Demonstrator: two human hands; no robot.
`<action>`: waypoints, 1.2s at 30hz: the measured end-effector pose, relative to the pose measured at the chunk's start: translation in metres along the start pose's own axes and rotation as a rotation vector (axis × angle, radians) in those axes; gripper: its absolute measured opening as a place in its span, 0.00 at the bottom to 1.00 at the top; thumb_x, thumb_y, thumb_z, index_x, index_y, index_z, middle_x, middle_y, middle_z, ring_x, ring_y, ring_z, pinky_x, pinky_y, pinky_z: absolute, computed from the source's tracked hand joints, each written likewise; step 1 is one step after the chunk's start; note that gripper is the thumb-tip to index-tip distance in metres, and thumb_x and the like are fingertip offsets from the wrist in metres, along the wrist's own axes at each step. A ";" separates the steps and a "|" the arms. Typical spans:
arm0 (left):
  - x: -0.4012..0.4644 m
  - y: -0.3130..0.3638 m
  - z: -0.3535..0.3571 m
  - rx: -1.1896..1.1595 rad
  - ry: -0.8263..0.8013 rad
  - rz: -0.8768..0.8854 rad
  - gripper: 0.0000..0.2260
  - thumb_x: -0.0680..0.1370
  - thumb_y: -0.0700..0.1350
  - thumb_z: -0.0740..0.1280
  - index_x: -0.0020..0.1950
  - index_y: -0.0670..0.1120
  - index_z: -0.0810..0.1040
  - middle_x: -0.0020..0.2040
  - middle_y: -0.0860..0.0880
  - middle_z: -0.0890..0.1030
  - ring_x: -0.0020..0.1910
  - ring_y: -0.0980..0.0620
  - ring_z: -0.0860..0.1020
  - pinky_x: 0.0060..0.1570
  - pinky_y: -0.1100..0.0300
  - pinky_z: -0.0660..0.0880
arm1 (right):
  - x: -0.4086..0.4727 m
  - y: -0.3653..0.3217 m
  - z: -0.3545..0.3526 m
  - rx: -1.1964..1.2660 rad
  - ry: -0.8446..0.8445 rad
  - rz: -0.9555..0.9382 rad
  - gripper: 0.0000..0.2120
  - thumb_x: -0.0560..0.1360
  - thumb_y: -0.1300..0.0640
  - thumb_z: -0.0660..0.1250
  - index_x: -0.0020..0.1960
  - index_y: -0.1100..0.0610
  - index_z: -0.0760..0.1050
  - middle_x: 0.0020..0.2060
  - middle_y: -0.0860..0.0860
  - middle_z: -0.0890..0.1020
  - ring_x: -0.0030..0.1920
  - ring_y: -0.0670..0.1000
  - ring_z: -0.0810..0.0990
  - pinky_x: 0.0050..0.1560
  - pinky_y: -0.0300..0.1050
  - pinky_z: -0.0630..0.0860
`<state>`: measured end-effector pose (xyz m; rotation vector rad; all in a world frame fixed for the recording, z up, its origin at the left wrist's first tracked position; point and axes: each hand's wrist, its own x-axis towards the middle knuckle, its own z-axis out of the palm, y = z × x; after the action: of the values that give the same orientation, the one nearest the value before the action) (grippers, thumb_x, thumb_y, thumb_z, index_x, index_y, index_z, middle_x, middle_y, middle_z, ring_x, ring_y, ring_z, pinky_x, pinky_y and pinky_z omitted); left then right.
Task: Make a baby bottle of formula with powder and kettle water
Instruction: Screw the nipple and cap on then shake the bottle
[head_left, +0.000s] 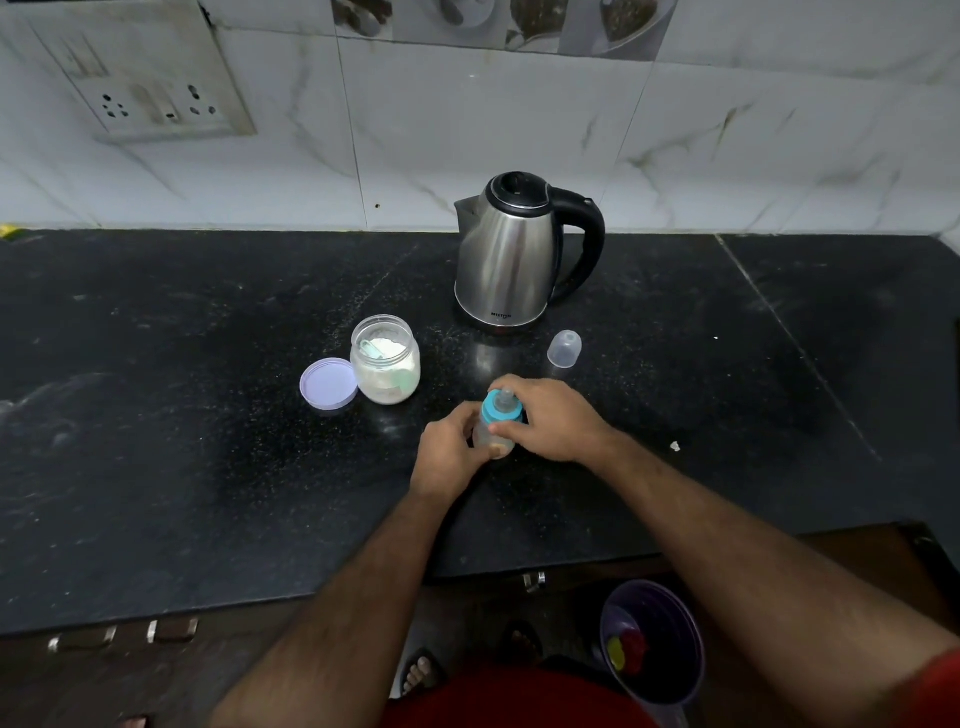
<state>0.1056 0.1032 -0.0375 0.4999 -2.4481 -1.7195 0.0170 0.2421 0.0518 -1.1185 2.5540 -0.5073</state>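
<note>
Nearest to the camera, below the counter edge, a dark purple bucket (655, 644) stands on the floor with something red and yellow inside it, and a foot in a sandal (423, 673) shows beside it. Two bare forearms reach forward over the black stone counter (156, 467). The left hand (448, 453) is closed around the body of the baby bottle (492, 435), which stands on the counter near its middle. The right hand (553, 420) grips the blue collar (501, 408) at the top of the bottle, with the thumb on the near side and the fingers on the far side; the clear teat rises from this collar. The bottle seems to hold a pale content, but it is hard to tell how much. A little farther and to the left, an open clear jar (385, 359) holds white powder and a pale scoop, and its lilac lid (329, 385) lies flat on the counter, touching the jar on the left. To the right of the bottle, apart from it, a clear bottle cap (564, 349) stands alone. Behind these, a steel kettle (511, 254) with a black handle and closed lid stands near the wall. On the tiled wall, far left, there is a socket panel (156, 104).
</note>
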 end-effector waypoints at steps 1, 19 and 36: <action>0.000 -0.001 0.001 -0.002 0.004 -0.003 0.22 0.67 0.46 0.80 0.59 0.50 0.79 0.48 0.55 0.85 0.48 0.59 0.82 0.52 0.58 0.79 | -0.002 0.000 0.005 0.001 0.026 0.011 0.17 0.75 0.44 0.67 0.60 0.48 0.72 0.50 0.46 0.82 0.50 0.50 0.80 0.50 0.52 0.77; -0.007 -0.003 0.005 0.002 0.062 0.018 0.19 0.70 0.46 0.77 0.60 0.52 0.79 0.47 0.55 0.85 0.47 0.58 0.83 0.52 0.52 0.81 | -0.011 -0.022 0.042 0.176 0.328 0.296 0.21 0.75 0.44 0.69 0.62 0.53 0.72 0.51 0.50 0.83 0.50 0.52 0.81 0.49 0.49 0.79; -0.006 0.001 0.011 -0.001 0.048 -0.030 0.26 0.69 0.41 0.79 0.65 0.50 0.76 0.57 0.57 0.83 0.57 0.63 0.80 0.62 0.60 0.76 | 0.027 0.084 -0.010 0.490 0.446 0.455 0.21 0.72 0.52 0.76 0.60 0.56 0.73 0.47 0.52 0.79 0.52 0.55 0.80 0.58 0.53 0.76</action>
<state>0.1082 0.1153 -0.0399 0.5735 -2.4190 -1.6991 -0.0584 0.2764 0.0207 -0.2593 2.6833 -1.2733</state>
